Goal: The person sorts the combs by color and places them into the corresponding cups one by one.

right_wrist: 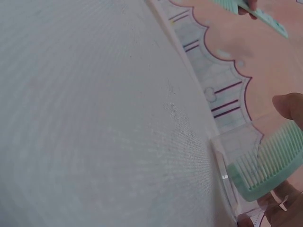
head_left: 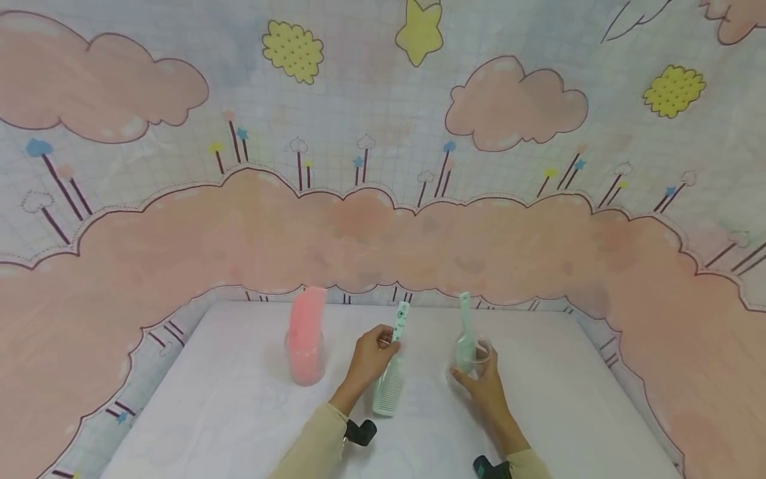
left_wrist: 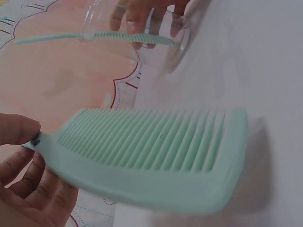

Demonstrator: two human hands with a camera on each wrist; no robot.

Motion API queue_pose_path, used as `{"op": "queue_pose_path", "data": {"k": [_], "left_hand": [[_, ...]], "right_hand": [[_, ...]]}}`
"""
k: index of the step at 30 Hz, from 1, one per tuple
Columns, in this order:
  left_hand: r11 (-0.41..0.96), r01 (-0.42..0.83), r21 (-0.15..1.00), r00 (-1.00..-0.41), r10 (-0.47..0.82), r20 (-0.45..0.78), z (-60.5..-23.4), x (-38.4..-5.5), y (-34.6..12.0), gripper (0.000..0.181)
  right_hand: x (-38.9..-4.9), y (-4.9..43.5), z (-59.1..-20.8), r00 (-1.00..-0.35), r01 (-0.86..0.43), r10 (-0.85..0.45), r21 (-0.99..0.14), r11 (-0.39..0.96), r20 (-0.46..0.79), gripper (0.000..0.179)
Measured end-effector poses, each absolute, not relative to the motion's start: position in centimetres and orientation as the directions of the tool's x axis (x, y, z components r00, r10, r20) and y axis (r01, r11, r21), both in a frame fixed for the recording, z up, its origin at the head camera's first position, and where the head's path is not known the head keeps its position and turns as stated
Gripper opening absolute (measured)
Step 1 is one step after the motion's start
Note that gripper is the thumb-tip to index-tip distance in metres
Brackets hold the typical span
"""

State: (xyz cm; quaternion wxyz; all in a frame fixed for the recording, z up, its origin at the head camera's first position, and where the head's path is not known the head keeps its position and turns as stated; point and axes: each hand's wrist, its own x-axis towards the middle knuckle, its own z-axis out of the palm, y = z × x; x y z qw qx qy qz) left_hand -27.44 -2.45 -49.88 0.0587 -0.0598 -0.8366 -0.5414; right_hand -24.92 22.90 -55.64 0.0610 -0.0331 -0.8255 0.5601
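My left hand (head_left: 372, 356) pinches the handle of a mint-green comb (head_left: 390, 386) between thumb and fingers, its toothed end pointing down toward me. In the left wrist view that comb (left_wrist: 151, 151) appears large, its teeth facing up. Over to the right, my right hand (head_left: 483, 386) grips a clear plastic cup (head_left: 482, 351) around its side. A second mint-green comb (head_left: 465, 339) leans inside this cup, handle sticking up above the rim. The right wrist view shows the toothed part of the second comb (right_wrist: 267, 163) through the clear wall, near the cup's base.
At the left of the white table (head_left: 239, 399), a pink comb-like piece (head_left: 307, 336) stands in another clear cup (head_left: 288, 342). Behind the table hangs a cloth backdrop (head_left: 383, 239) printed with clouds and stars.
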Motion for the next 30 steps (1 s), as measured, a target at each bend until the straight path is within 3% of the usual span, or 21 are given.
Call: {"op": "queue_pose_path", "data": {"k": [12,30], "left_hand": [[0.399,0.162,0.902,-0.986,0.03,0.164,-48.6,-26.7,-3.0,0.02],[0.324,0.288,0.901,-0.955,0.025,0.297,-45.2,-25.9,-2.6,0.015]], "right_hand": [[-24.7,23.0,-55.7,-0.992,-0.006,0.114,-0.94,0.341,0.047,0.096],[-25.0,23.0,-55.9,-0.993,-0.023,0.105,-0.948,0.319,0.059,0.093]]}}
